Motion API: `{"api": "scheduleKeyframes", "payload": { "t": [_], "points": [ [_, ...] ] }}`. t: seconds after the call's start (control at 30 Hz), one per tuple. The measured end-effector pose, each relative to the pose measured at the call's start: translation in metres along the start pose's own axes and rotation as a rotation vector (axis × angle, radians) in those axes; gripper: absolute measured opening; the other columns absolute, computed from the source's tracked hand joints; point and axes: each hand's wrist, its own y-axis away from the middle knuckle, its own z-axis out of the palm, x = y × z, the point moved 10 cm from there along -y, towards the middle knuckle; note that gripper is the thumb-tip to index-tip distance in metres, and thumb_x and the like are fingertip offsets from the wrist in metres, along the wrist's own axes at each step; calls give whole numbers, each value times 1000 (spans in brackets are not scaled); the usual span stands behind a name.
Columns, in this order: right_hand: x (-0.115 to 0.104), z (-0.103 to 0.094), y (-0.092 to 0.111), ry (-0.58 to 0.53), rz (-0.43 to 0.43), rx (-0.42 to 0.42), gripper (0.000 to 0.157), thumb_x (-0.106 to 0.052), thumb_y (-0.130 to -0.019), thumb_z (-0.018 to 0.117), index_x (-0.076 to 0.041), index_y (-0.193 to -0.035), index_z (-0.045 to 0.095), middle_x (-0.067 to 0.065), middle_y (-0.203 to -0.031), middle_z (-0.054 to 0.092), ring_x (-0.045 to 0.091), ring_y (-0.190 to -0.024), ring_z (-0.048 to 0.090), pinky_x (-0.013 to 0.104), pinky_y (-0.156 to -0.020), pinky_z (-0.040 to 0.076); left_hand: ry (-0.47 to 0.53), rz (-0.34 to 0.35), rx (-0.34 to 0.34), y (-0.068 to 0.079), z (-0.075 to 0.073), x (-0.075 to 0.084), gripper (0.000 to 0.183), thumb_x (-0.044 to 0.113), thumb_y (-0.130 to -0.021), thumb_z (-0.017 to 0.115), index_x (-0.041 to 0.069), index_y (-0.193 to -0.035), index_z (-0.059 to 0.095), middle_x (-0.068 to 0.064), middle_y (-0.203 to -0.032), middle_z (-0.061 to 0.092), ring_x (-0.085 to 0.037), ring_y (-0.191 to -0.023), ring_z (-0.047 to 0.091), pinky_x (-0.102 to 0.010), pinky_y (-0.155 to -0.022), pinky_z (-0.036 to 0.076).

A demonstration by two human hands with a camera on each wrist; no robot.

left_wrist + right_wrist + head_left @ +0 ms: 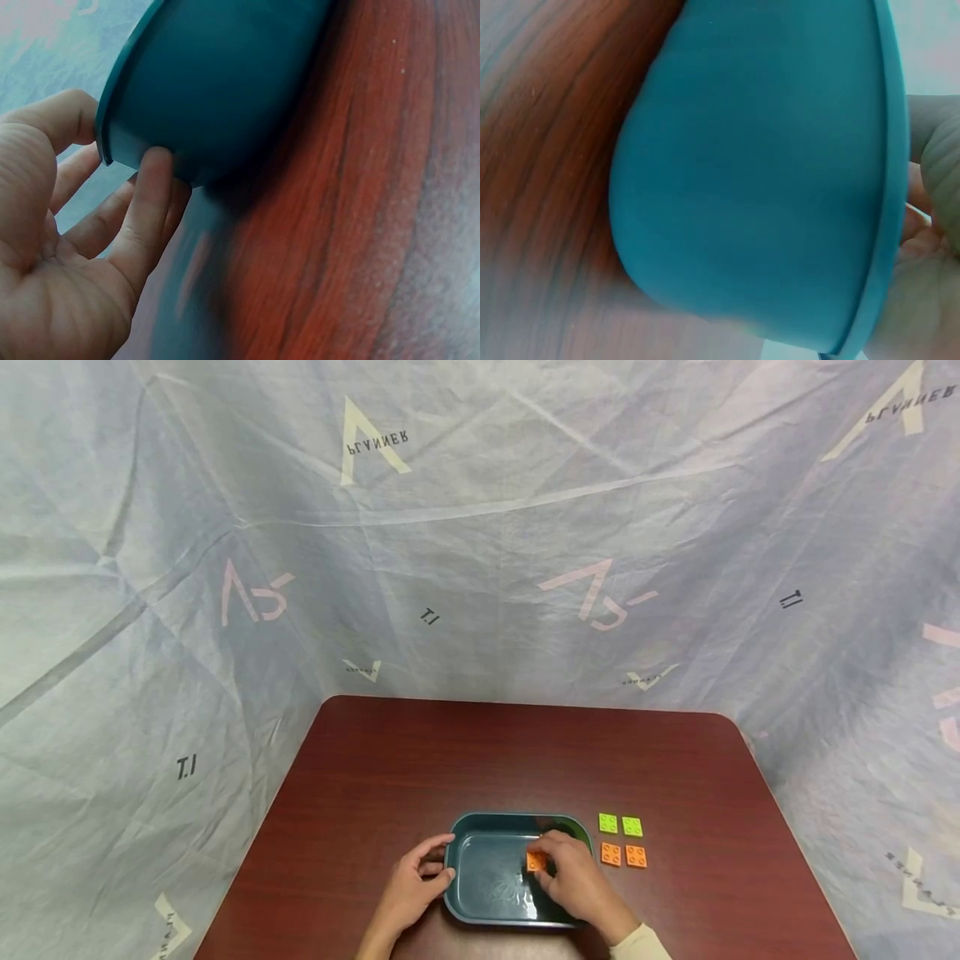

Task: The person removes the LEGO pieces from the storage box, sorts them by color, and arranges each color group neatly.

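Note:
A dark teal tray [480, 906] with rounded corners lies near the front of the table. My left hand [411, 881] holds its left end, thumb and fingers spread along the rim; in the left wrist view, fingertips of the left hand [82, 247] touch the outer wall. My right hand [573, 877] reaches over the tray's right half and pinches an orange building block [536, 861] between thumb and fingers. Another bit of orange shows behind those fingers, mostly hidden. In the right wrist view the tray wall [757, 172] covers much of the right hand [930, 247].
Right of the tray, two lime green blocks [608, 823] lie behind two orange blocks [611, 854], in two short rows. They rest on a reddish-brown wooden table [510, 752]. Grey printed cloth [480, 568] hangs around the table's back and sides.

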Motion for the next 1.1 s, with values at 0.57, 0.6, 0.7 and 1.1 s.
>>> {"api": "scheduleKeyframes", "payload": {
  "t": [0.57, 0.6, 0.7, 1.1],
  "points": [
    [2, -23, 4, 14, 32, 78, 35, -1, -78, 88, -8, -112, 79, -4, -108, 73, 11, -98, 67, 34, -83, 59, 51, 6, 21, 0, -1, 2, 54, 7, -92, 80, 12, -143, 64, -24, -128, 68, -20, -102, 74, -26, -71, 62],
    [3, -24, 4, 9, 34, 76, 35, -1, -79, 88, -8, -112, 79, -4, -109, 73, 11, -97, 67, 34, -83, 59, 54, 4, 20, 1, -1, 2, 54, 7, -92, 80, 12, -143, 64, -24, -128, 67, -20, -102, 74, -26, -71, 62],
    [2, -28, 6, -2, 33, 77, 35, 1, -80, 87, -7, -113, 78, -3, -110, 73, 12, -97, 68, 34, -81, 59, 60, 1, 18, 1, -1, 1, 55, 7, -91, 81, 12, -143, 65, -24, -129, 67, -21, -102, 74, -26, -71, 62],
    [-3, -49, 14, 80, -34, 191, 38, 2, -74, 90, -5, -110, 79, -1, -108, 75, 17, -101, 72, 39, -88, 60, 58, -9, 20, 1, -1, 1, 54, 8, -91, 81, 14, -143, 65, -24, -129, 67, -24, -104, 73, -28, -70, 63]
  ]
}}
